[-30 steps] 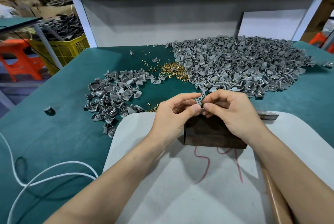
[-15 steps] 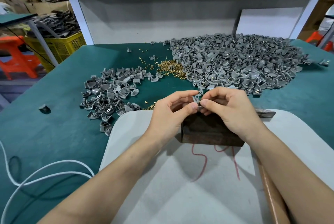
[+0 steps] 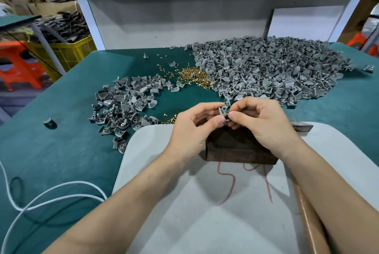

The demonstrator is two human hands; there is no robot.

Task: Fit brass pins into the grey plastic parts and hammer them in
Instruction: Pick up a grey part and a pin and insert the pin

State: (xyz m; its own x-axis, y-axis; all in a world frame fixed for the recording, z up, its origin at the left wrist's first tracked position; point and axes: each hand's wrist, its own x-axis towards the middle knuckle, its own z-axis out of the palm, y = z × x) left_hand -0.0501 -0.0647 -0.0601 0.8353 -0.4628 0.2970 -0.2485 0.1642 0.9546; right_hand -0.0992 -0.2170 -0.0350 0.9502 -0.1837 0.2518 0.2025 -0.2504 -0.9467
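Hardly anything shifts: the left hand [image 3: 190, 128] and right hand [image 3: 260, 124] still pinch the small grey holed plastic part [image 3: 224, 108] just above the dark metal block [image 3: 240, 149], so pin fitting likely continues and hammering waits.

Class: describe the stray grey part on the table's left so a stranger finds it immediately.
Start at the green table, then find the smaller grey pile on its left half. Further left lies one grey part, alone on bare cloth, touching nothing.
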